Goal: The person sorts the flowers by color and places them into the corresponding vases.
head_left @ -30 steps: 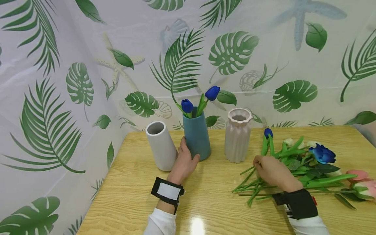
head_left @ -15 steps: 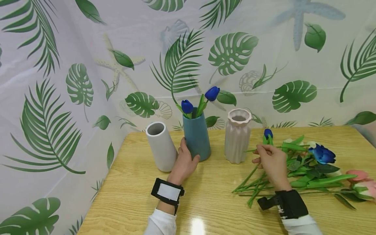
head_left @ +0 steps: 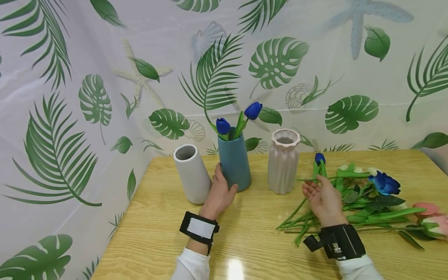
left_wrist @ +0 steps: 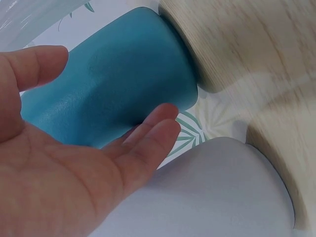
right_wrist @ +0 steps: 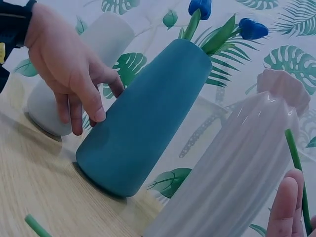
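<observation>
In the head view my left hand rests beside the lower left side of a teal vase, fingers extended and thumb apart. The vase holds two blue tulips. In the right wrist view the left thumb touches or lies very near the vase wall. My right hand, palm partly turned up, pinches a thin green flower stem above the pile of flowers. Its cut end points left toward a pale pink ribbed vase. Which bloom tops this stem is hidden among leaves. The right wrist view shows the stem at the fingers.
A white vase stands left of the left hand. On the right of the wooden table lie artificial flowers: a blue tulip, a blue rose, white blooms and pink roses. A leaf-print cloth hangs behind.
The right hand has lifted a stem from the pile, and its palm has turned upward. The stem's cut end has shifted slightly right. The left hand and vases have stayed put.
</observation>
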### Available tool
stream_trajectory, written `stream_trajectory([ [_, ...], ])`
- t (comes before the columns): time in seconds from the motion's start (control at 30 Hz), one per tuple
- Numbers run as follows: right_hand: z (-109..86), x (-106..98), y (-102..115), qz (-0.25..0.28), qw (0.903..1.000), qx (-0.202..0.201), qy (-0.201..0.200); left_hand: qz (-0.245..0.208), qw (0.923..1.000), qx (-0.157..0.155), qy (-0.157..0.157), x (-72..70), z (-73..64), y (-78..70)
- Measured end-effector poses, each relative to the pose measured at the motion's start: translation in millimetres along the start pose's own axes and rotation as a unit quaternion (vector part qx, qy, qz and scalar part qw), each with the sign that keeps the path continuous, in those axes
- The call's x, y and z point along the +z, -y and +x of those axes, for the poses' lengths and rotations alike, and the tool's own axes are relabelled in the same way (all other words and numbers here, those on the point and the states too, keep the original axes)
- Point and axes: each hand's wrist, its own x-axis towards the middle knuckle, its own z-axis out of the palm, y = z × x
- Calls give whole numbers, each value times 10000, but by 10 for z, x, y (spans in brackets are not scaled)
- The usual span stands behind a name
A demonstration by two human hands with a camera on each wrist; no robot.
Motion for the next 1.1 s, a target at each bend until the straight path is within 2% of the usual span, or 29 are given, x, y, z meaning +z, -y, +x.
stream_trajectory([
  [0.4,27,-41,6,329,9994,48,-99,34,10000,-30,31,22,9,18],
  [0.57,29,-41,13,452,9988,-56,-155,11,10000,-21,26,17,8,12],
  [0.8,-5,-24,12,-190,9996,-182,-117,95,9999,-54,30,20,10,13],
  [0.93,-31,-14,20,-450,9986,-231,151,135,9999,-93,27,20,12,9],
  [1.1,-55,10,7,-967,9924,-512,556,126,9998,-167,27,19,17,-2],
])
